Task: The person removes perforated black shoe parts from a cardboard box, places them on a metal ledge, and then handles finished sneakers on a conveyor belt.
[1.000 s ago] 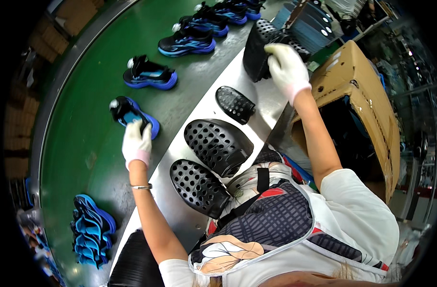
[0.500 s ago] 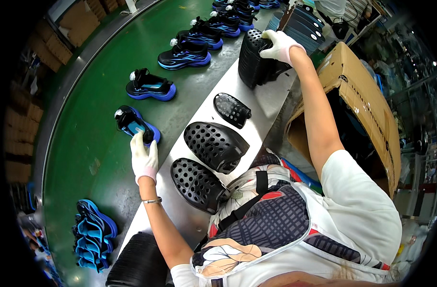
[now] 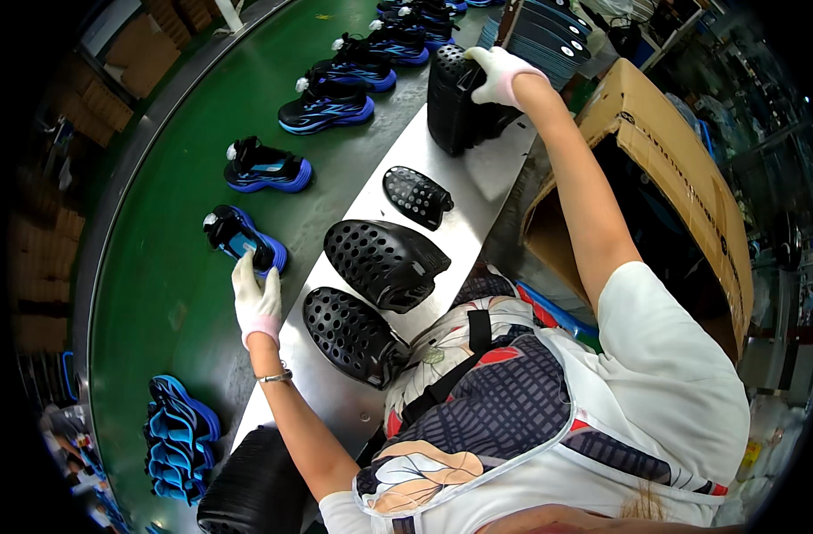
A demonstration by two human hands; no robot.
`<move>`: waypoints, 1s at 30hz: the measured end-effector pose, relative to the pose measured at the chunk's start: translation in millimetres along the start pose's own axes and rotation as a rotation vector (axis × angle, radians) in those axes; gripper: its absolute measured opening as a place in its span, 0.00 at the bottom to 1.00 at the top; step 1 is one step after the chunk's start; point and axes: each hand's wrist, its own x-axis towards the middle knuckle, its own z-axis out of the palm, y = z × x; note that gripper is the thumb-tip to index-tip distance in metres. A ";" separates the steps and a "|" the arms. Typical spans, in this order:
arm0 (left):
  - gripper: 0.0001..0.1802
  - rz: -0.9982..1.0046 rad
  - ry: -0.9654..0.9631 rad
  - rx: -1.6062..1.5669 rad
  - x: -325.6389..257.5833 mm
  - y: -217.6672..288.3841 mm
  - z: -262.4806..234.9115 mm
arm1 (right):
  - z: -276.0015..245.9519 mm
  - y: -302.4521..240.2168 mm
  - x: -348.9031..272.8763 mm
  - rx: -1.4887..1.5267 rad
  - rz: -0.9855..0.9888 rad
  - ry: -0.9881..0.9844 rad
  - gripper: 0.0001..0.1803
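Note:
My left hand (image 3: 256, 301), in a white glove, is at the heel of a black and blue sneaker (image 3: 242, 238); its thumb and fingers straddle the heel collar. At the far end of the metal ledge, my gloved right hand (image 3: 503, 75) is closed on the edge of a nested stack of black perforated toe-shaped plastic shoe inserts (image 3: 449, 111). Its fingertips are partly hidden behind the stack. Between my hands lie a small perforated insert (image 3: 417, 198) and two larger perforated insert pieces (image 3: 384, 262), (image 3: 349, 334) side by side on the ledge.
More sneakers (image 3: 326, 107) stand in a row along the green conveyor belt (image 3: 171, 294). Blue shoes (image 3: 180, 436) stand packed together near left. Another black ribbed stack (image 3: 255, 485) is by my left forearm. An open cardboard box (image 3: 664, 160) stands right; flat insoles (image 3: 544, 40) are piled beyond.
The whole view has shifted slightly, so most things appear a little further left. Both hands stay at the same sneaker and stack.

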 end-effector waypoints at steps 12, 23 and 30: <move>0.27 -0.035 -0.029 0.019 -4.2 -2.3 -10.6 | -16.8 -16.5 -15.2 -0.019 0.041 -0.070 0.35; 0.27 -0.032 -0.007 0.000 -6.2 -2.2 -15.6 | -4.1 -11.6 11.8 0.136 0.362 0.201 0.53; 0.24 -0.099 0.102 0.095 -4.0 11.7 -18.6 | 12.0 37.8 56.9 0.473 0.336 -0.011 0.48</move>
